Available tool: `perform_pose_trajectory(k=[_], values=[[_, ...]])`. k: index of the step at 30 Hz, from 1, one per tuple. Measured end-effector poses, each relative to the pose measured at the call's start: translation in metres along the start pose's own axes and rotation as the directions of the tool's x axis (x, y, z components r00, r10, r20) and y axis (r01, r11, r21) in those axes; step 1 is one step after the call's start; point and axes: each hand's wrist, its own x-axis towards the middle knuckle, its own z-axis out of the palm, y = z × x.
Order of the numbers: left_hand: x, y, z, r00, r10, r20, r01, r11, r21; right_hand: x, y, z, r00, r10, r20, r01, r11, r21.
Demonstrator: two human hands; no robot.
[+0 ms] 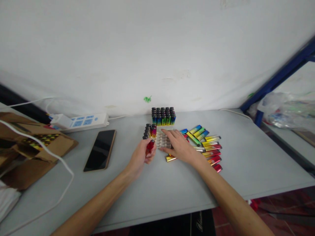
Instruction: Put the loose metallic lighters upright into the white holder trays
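Observation:
A red lighter (150, 146) is pinched in my left hand (140, 156), at the near left corner of a white tray (161, 139) with rows of sockets. My right hand (180, 146) spans the tray's right part, thumb at the near edge and fingers at the far edge, holding it. Black-topped lighters (147, 131) stand upright along the tray's left side, one of them a purple-and-yellow lighter (154, 131). Loose shiny lighters (213, 147) in red, yellow, green and blue lie to the right, partly hidden by my right hand.
Behind the tray stands a block of upright lighters (163, 117) near the wall. At left lie a phone (100, 150), a white power strip (86, 121), an open cardboard box (36, 164) and a loose white cable (66, 168). A blue metal frame (278, 77) rises at right.

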Motion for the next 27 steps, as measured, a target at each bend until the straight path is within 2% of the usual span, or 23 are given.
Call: perform_pose_trajectory(k=[6,10,12,14,16,18,19,20,21,24,27], values=[[-0.004,0.005,0.002,0.997,0.077,0.003,-0.077,0.994,-0.08,0.0,0.002,0.001,1.0,-0.012,-0.01,0.012,1.0,0.013],[-0.006,0.011,-0.003,0.97,0.242,-0.027,-0.244,0.967,-0.068,0.001,0.001,0.0,1.0,-0.009,0.009,0.009,1.0,-0.001],[-0.005,0.015,-0.01,0.933,0.358,-0.027,-0.358,0.933,-0.016,0.002,-0.001,-0.002,1.0,-0.004,0.015,0.004,1.0,-0.013],[-0.005,0.02,-0.018,0.854,0.515,-0.075,-0.506,0.856,0.11,0.002,-0.004,-0.003,1.0,-0.001,0.007,0.001,1.0,-0.021],[-0.005,0.027,-0.024,0.717,0.677,-0.166,-0.612,0.726,0.315,0.003,-0.005,-0.004,1.0,0.009,-0.003,-0.009,1.0,-0.017],[-0.005,0.037,-0.027,0.577,0.791,-0.202,-0.635,0.591,0.498,0.004,-0.006,-0.005,1.0,0.023,-0.007,-0.023,1.0,-0.003],[-0.005,0.042,-0.028,0.537,0.823,-0.187,-0.633,0.539,0.555,0.004,-0.006,-0.005,1.0,0.026,-0.009,-0.026,1.0,0.006],[-0.004,0.047,-0.028,0.523,0.837,-0.16,-0.631,0.507,0.587,0.004,-0.007,-0.005,1.0,0.026,-0.011,-0.025,1.0,0.014],[-0.001,0.051,-0.028,0.533,0.836,-0.128,-0.629,0.493,0.601,0.004,-0.007,-0.006,1.0,0.025,-0.013,-0.024,1.0,0.02],[0.012,0.057,-0.028,0.644,0.764,-0.024,-0.581,0.51,0.635,0.004,-0.007,-0.006,1.0,0.024,-0.015,-0.024,0.999,0.022],[0.026,0.057,-0.031,0.69,0.713,0.122,-0.531,0.384,0.755,0.003,-0.005,-0.005,1.0,0.021,-0.013,-0.021,1.0,0.019]])
